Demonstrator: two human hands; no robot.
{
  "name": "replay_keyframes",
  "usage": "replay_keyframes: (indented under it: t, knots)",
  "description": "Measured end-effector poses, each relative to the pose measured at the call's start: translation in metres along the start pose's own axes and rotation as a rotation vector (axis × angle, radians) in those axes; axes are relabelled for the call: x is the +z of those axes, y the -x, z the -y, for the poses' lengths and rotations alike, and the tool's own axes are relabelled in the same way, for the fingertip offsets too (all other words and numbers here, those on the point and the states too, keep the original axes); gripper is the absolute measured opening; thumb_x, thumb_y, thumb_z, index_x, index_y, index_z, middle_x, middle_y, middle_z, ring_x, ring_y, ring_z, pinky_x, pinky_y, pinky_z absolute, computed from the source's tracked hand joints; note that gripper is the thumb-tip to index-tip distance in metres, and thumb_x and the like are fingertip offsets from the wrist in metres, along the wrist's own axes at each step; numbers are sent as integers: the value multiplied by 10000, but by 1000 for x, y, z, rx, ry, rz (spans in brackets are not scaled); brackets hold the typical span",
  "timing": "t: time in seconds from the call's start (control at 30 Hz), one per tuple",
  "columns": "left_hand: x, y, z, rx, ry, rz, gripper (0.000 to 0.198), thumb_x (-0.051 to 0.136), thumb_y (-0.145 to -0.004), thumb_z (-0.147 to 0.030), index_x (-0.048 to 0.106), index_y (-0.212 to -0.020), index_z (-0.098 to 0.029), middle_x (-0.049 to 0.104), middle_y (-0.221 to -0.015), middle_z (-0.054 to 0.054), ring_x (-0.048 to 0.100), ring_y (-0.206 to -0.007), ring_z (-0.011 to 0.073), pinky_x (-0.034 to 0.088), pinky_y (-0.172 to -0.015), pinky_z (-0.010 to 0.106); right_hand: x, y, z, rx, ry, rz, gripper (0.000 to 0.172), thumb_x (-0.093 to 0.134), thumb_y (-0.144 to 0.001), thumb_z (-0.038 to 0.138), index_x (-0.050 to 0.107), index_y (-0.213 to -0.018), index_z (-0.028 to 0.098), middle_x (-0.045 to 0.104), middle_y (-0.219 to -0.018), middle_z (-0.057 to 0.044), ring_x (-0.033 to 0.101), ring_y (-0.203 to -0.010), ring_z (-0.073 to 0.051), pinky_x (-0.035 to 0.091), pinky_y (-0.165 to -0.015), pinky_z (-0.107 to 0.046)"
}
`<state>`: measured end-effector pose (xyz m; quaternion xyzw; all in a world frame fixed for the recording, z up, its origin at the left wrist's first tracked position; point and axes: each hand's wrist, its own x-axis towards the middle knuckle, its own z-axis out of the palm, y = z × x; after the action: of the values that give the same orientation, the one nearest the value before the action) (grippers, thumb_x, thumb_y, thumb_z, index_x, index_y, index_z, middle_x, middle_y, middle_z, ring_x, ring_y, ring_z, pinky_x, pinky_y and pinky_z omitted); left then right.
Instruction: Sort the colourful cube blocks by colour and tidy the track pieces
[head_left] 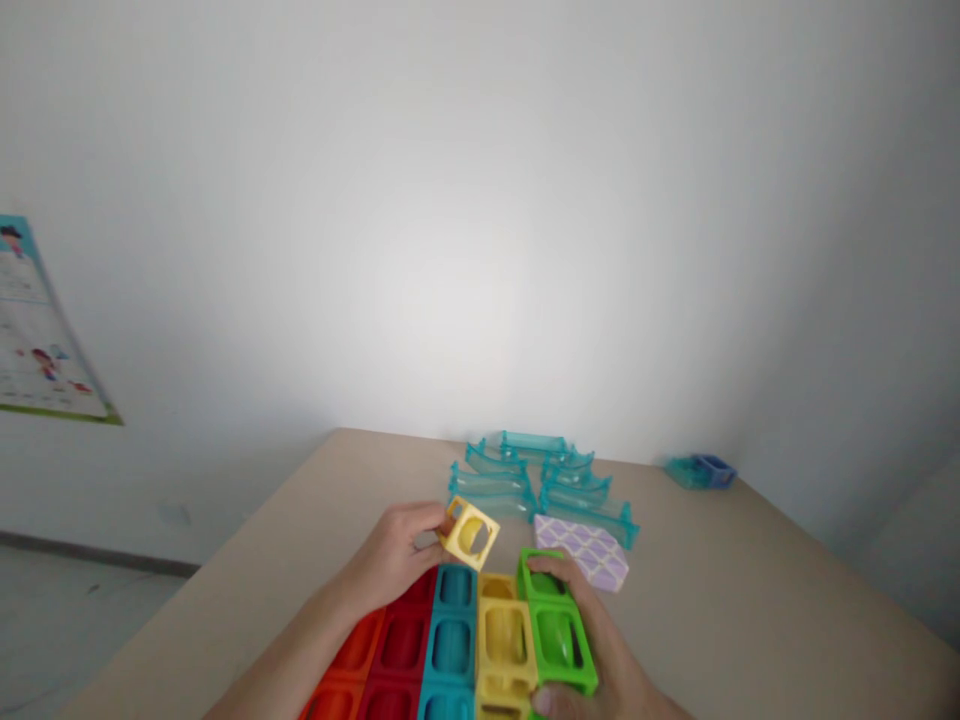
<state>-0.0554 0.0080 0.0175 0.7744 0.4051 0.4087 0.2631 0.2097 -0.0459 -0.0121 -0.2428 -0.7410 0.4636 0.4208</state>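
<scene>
My left hand (394,560) is closed on a small yellow cube block (470,533) with round holes, held tilted just above the far end of a block row. My right hand (600,650) grips a green block (555,625) at the right end of a flat assembly of coloured blocks, with fingers wrapped around its side. The assembly runs orange (352,660), red (405,640), blue (452,630), yellow (504,640) and green, side by side on the tan table (720,600).
A pile of several clear teal track pieces (540,480) lies beyond the assembly. A purple patterned tile (585,550) rests beside them. A small teal and blue piece (701,470) sits at the far right table edge. A poster (37,330) hangs on the left wall.
</scene>
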Motion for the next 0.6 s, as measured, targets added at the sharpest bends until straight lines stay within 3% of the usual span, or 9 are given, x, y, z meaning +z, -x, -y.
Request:
replay_keyframes:
  t: [0.1, 0.17, 0.23, 0.37, 0.5, 0.6]
  knots:
    - [-19, -4, 25, -154, -157, -257, 236, 600, -837, -409, 659, -787, -186, 703, -819, 39, 624, -790, 210, 452, -725, 261, -3, -1, 3, -32, 103, -24, 676, 677, -755, 478, 347, -1320, 311, 469, -1181, -94, 571, -1031, -277, 493, -845, -364]
    - [-35, -4, 48, -314, -434, -390, 223, 565, -851, -400, 654, -815, -198, 710, -875, 50, 639, -816, 229, 460, -742, 288, -4, -1, 5, -35, 110, -21, 674, 676, -755, 482, 348, -1320, 315, 473, -1181, -92, 582, -1018, -274, 500, -841, -364]
    - [-49, -2, 74, -450, -652, -432, 202, 528, -859, -336, 672, -858, -196, 710, -913, 85, 645, -865, 269, 467, -788, 332, -3, -2, 7, -19, 91, -16, 672, 680, -745, 499, 359, -1306, 314, 487, -1165, -92, 596, -989, -272, 514, -814, -361]
    - [-63, 0, 115, -536, -736, -483, 306, 455, -869, -226, 652, -1096, -166, 681, -1100, 130, 633, -988, 281, 463, -881, 357, -2, -1, 4, 20, 35, -27, 693, 671, -740, 528, 354, -1314, 305, 512, -1150, -105, 612, -971, -282, 523, -803, -376]
    - [-66, -14, 139, -547, -802, -476, 377, 432, -853, -156, 601, -1189, -150, 650, -1157, 138, 600, -1050, 275, 433, -943, 365, -4, 0, -13, 4, 24, 17, 754, 648, -727, 573, 319, -1347, 296, 504, -1179, -122, 610, -988, -291, 528, -769, -373]
    - [-71, -32, 151, -553, -844, -465, 417, 412, -839, -122, 558, -1229, -117, 631, -1143, 163, 569, -1079, 289, 408, -959, 392, -9, 0, -27, -49, 130, -29, 807, 660, -684, 621, 347, -1336, 263, 499, -1193, -127, 573, -1070, -312, 494, -856, -392]
